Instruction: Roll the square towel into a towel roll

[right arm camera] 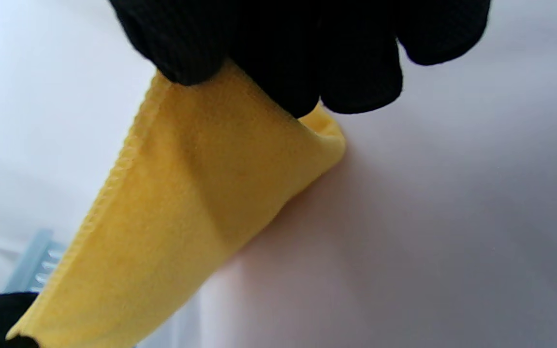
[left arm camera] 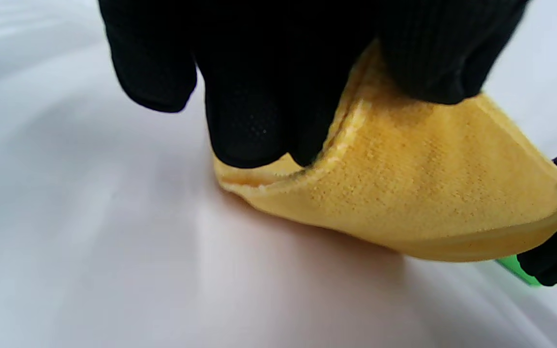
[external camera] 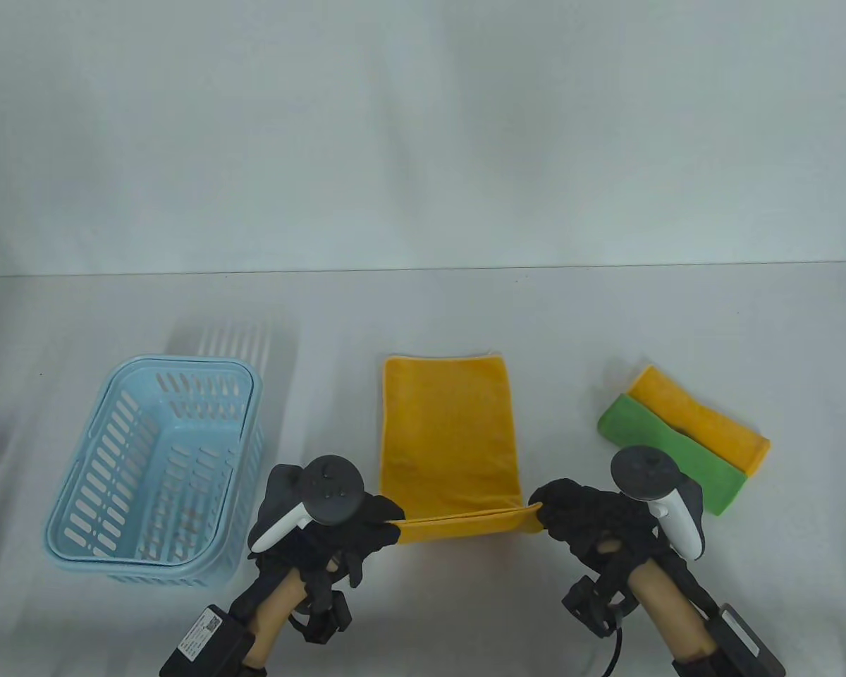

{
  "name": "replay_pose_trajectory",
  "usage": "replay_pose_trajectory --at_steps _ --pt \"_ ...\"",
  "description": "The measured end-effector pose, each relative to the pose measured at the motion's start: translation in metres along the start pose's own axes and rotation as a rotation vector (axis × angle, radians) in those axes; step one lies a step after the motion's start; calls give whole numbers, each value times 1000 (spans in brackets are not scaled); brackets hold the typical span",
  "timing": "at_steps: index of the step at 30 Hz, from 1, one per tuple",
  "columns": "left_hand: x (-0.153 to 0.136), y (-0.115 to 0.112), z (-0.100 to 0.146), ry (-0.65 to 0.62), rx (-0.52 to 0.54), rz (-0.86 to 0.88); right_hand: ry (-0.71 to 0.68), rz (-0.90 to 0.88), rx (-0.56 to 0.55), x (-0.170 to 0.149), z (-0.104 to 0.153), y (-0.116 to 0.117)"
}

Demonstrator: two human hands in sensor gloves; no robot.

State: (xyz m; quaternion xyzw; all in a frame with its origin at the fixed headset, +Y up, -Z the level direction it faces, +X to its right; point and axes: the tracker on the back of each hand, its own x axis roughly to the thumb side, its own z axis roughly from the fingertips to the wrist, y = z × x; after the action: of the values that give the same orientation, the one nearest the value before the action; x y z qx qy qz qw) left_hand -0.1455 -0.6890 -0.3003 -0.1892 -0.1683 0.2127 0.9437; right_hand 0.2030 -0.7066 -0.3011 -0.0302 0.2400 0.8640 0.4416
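A yellow towel (external camera: 448, 437) lies folded into a long strip at the table's middle, running away from me. Its near edge is lifted and turned up off the table. My left hand (external camera: 384, 525) pinches the near left corner of the yellow towel (left arm camera: 404, 193). My right hand (external camera: 546, 511) pinches the near right corner of the yellow towel (right arm camera: 196, 193). In both wrist views the black gloved fingers curl over the towel's hem, and the cloth hangs just above the white table.
A light blue slotted basket (external camera: 92, 522) stands at the left, close to my left hand. A folded green towel (external camera: 648, 434) and a folded yellow towel (external camera: 705, 416) lie side by side at the right, just beyond my right hand.
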Motion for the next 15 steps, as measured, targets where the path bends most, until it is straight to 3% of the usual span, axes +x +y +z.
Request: replay_pose_trajectory --at_steps 8,15 --pt "-6 -29 -14 46 -156 -79 101 188 96 -9 -12 19" --pt "-14 -40 -26 105 -201 -78 126 220 78 -16 -22 29"
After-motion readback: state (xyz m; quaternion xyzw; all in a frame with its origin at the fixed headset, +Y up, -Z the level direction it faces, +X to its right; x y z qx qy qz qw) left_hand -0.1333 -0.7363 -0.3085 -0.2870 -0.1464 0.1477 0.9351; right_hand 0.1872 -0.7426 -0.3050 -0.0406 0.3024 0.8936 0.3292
